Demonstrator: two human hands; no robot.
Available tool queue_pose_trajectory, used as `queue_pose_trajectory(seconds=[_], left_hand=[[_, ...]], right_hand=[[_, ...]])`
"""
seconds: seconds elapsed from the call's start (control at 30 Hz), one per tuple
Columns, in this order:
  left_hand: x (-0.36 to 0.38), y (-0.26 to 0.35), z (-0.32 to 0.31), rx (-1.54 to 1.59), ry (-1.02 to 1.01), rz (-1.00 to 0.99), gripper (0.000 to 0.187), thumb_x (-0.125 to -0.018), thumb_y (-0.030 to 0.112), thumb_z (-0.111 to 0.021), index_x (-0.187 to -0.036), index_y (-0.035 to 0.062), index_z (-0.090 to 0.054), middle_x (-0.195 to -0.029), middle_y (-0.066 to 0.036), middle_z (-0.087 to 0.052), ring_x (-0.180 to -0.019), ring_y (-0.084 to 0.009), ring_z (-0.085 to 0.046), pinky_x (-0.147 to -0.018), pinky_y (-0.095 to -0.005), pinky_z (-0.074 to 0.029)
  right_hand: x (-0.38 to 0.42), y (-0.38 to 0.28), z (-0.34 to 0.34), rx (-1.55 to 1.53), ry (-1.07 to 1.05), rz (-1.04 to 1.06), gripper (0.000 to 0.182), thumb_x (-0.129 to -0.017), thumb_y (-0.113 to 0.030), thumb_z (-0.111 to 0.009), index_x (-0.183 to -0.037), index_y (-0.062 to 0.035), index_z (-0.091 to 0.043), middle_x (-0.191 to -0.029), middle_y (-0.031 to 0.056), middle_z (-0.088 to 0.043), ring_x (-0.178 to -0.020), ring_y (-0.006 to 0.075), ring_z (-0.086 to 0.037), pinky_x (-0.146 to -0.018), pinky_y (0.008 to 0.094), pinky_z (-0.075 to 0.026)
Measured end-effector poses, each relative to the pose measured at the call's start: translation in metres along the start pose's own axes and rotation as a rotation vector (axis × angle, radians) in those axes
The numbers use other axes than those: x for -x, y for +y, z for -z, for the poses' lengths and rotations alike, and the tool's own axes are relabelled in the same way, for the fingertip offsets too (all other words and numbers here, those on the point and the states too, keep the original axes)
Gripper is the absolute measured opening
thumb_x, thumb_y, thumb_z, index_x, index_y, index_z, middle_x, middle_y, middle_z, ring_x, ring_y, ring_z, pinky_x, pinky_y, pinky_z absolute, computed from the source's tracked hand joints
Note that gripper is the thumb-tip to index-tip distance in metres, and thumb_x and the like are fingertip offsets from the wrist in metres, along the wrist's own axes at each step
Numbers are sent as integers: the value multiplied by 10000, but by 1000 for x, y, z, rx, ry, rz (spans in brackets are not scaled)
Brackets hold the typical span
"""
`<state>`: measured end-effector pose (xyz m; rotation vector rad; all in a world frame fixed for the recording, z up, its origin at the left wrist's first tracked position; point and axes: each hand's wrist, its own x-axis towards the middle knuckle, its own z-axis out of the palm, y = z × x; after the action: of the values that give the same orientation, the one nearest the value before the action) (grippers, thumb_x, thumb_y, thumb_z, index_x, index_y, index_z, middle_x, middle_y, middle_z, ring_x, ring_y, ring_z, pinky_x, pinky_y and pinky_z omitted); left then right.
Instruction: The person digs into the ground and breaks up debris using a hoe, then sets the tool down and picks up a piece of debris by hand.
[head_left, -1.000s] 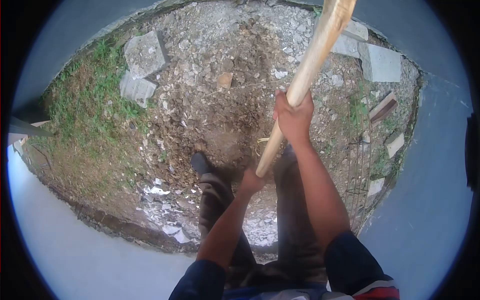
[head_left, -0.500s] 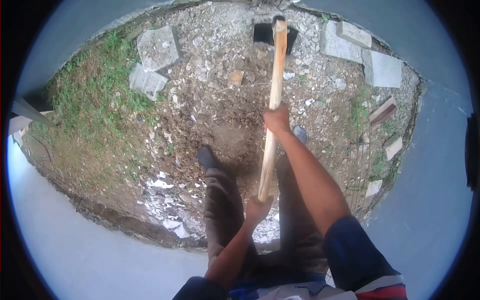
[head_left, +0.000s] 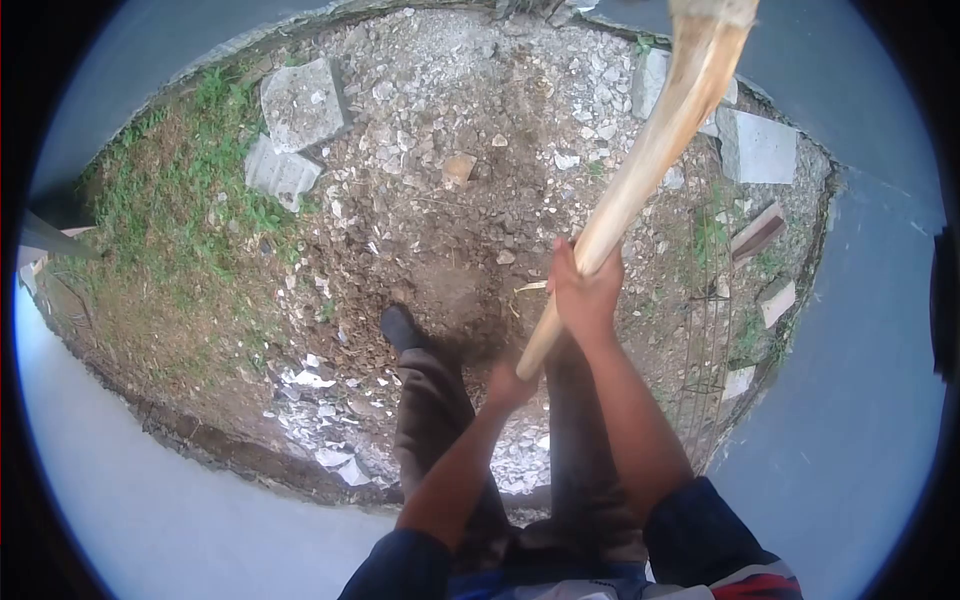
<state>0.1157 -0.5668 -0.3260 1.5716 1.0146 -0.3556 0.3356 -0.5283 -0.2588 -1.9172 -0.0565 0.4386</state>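
A thick pale wooden handle slants up to the right across the view, and its upper end leaves the top edge of the frame. My left hand is closed round its lower end, slightly blurred. Farther up, my right hand wraps round the shaft. The tool's head is out of view. Below the handle lies loose brown soil mixed with stones, close to my shoe.
Broken concrete blocks lie at the upper left, with grass beside them. More slabs and thin metal rods are on the right. White fragments lie lower left. A pale wall curves round the ground.
The wooden handle has swung up toward the camera and tilted to the right. Its head and the dark blade have left the view. Both hands still grip it.
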Motion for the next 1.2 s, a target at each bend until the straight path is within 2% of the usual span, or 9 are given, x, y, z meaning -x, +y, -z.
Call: queue_pose_trajectory(seconds=[0.17, 0.3, 0.4, 0.53, 0.67, 0.77, 0.83, 1.0, 1.2], left_hand=[[-133, -40, 1, 94, -237, 191, 325, -819, 231, -746, -972, -38, -649, -809, -171, -705, -758, -232, -701, -663, -358, -530], [-86, -82, -32, 358, -140, 159, 332, -849, 273, -732, -962, -27, -645, -774, -149, -693, -730, -221, -686, -636, -357, -518], [-17, -116, -40, 131, -175, 268, 402, -833, 346, -744, -964, -22, -648, -810, -172, -690, -760, -244, -686, -679, -388, -524], [28, -63, 17, -44, -249, 403, 380, -818, 247, -722, -1121, 28, -656, -928, -230, -688, -883, -365, -691, -766, -432, -535], [-35, -74, 10, 34, -102, 74, 383, -784, 136, -710, -1150, 45, -644, -1029, -264, -665, -991, -409, -656, -782, -435, -533], [-107, -50, 19, 89, -121, 203, 352, -793, 263, -719, -1001, -19, -684, -847, -262, -683, -871, -351, -710, -706, -403, -550], [-105, -82, -3, 5, -203, 170, 281, -838, 232, -696, -890, -42, -665, -721, -156, -685, -717, -181, -689, -644, -348, -526], [-61, 33, 26, -28, -87, 196, 340, -833, 292, -692, -905, -39, -663, -723, -164, -673, -715, -204, -681, -681, -364, -529], [-57, 25, 22, 37, -88, 191, 273, -846, 224, -684, -943, -31, -664, -835, -175, -709, -803, -254, -712, -741, -369, -528]], right_hand=[[-126, 71, -76, 13, -11, -150, 308, -867, -94, -644, -1089, 40, -478, -803, 158, -618, -637, 189, -638, -506, 313, -507], [-116, 125, -106, 285, -138, -294, 358, -825, -148, -673, -1094, 44, -536, -959, 244, -669, -857, 360, -687, -783, 410, -550], [-43, 112, -87, 371, -142, -317, 429, -795, -137, -692, -1159, 44, -555, -1066, 265, -651, -1001, 373, -655, -914, 409, -496], [34, 83, -45, -189, -113, -516, 172, -874, 26, -574, -1004, 22, -462, -669, 55, -549, -434, 107, -514, -378, 255, -418], [-1, 34, -48, -167, 18, -314, 125, -877, 2, -614, -920, 8, -497, -614, 64, -545, -442, 142, -536, -402, 279, -419], [-76, 54, -76, -100, 10, -237, 142, -859, -25, -612, -926, 28, -499, -616, 76, -547, -425, 155, -531, -409, 297, -454], [-120, 91, -96, 15, -35, -434, 167, -835, -44, -613, -928, 51, -511, -633, 85, -550, -441, 157, -534, -417, 310, -485], [-167, 54, -81, 108, -152, -590, 209, -821, -47, -606, -954, 101, -541, -688, 112, -555, -501, 182, -556, -424, 333, -506], [-159, 42, -87, 160, -115, -590, 275, -822, -34, -571, -1044, 122, -526, -759, 170, -591, -527, 217, -598, -435, 360, -524]])
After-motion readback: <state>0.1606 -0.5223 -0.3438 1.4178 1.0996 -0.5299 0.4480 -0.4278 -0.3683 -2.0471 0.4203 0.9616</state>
